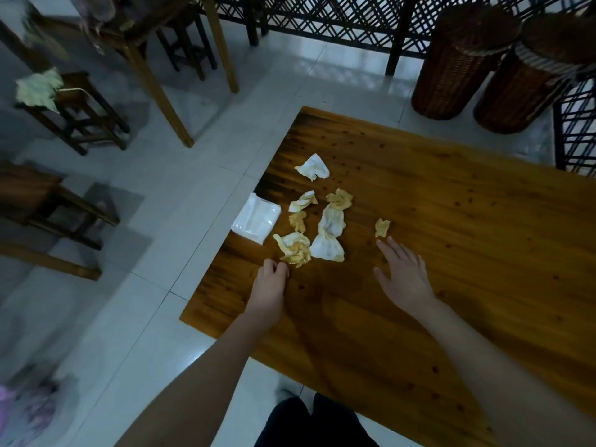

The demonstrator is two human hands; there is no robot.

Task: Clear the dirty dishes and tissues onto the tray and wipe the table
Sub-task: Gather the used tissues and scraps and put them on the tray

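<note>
Used tissues point(331, 222) are scattered over the near-left part of the desk point(451, 253), most stained yellow. No tray or dishes in shot, so I can't say where this stuff is headed.

Left hand point(272, 274) has its fingers curled right at the nearest clump point(295, 253). Can't tell if it's actually pinching it or just touching. Right hand point(403, 272) is spread flat and holding nothing, fingertips just short of a small scrap point(382, 228).

What I'd worry about:
- The tissue pack point(256, 222) sits right on the desk edge. Any sweep toward that side probably knocks it, or loose tissues, onto the floor point(193, 204).
- There are a lot of separate bits. Grab too many at once and some will likely drop on the way to the tray.
- Those yellow stains look greasy. Dragging the tissues instead of lifting them could smear the wood and mean more wiping.
- The far tissue point(312, 167) sits off on its own and is easy to miss.
</note>
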